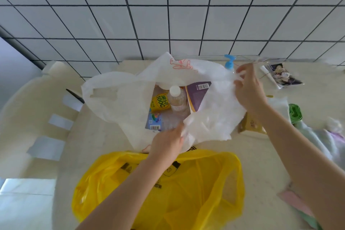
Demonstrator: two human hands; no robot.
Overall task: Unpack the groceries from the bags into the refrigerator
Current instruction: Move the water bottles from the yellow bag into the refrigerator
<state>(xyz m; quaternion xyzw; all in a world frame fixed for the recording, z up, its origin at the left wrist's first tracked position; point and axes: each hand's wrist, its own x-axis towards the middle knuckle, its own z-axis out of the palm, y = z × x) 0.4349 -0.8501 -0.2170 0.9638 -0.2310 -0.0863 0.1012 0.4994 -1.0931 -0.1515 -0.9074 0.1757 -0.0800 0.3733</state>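
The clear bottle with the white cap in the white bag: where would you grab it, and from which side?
Probably around the neck, just under the white cap, coming straight down from above. The clear bottle stands upright in the open white bag, cap uppermost, with the yellow drink pack and purple carton crowding its sides, so only the top is free.

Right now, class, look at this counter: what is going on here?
A person is pulling open a white plastic bag on the counter. The left hand pinches the bag's near edge and the right hand grips its far side. Inside show a clear bottle with a white cap, a yellow-labelled bottle, a purple carton and a blue packet. A yellow bag lies nearer, untouched. Nothing has been lifted out yet.
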